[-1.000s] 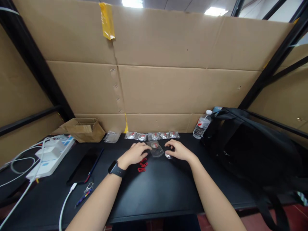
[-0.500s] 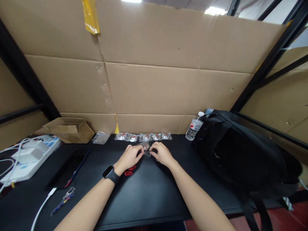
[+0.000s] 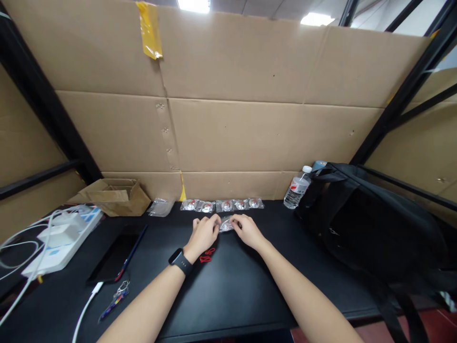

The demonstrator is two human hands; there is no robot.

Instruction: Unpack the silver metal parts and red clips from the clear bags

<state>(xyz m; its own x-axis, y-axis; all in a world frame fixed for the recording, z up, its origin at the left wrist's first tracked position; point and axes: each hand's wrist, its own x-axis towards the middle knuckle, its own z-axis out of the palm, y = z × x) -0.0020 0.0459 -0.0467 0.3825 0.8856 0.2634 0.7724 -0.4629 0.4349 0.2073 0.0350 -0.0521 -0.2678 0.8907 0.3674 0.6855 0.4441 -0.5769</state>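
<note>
Head-camera view, as I follow it from my distant station: the left hand [image 3: 205, 233] and the right hand [image 3: 250, 231] meet over the middle of a black table [image 3: 232, 290]; between their fingertips lies a clear packet [image 3: 225, 225], shiny and partly covered by the fingers, so that I cannot make out its contents fully. I see the left finger and thumb drawn close together on the packet's left edge; the right finger and thumb pinch its right edge, with only a narrow gap between them; neither hand appears to have hold of anything else.

Just beyond the packet, a row of five wrapped discs [image 3: 226, 206], silvery with red marks, runs along the foot of the cardboard wall [image 3: 228, 138]; nearer to me, red cords [image 3: 206, 256] lie beside the left forearm, whose wrist bears a dark watch [image 3: 177, 258]. To the left I note clear bags [image 3: 160, 207], a brown paper bag [image 3: 117, 199], a white power strip [image 3: 67, 240], a phone [image 3: 114, 257] and, near its lower end, a keyring [image 3: 116, 300]; to the right, a water bottle [image 3: 296, 190] stands just beside a black backpack [image 3: 378, 238].
</note>
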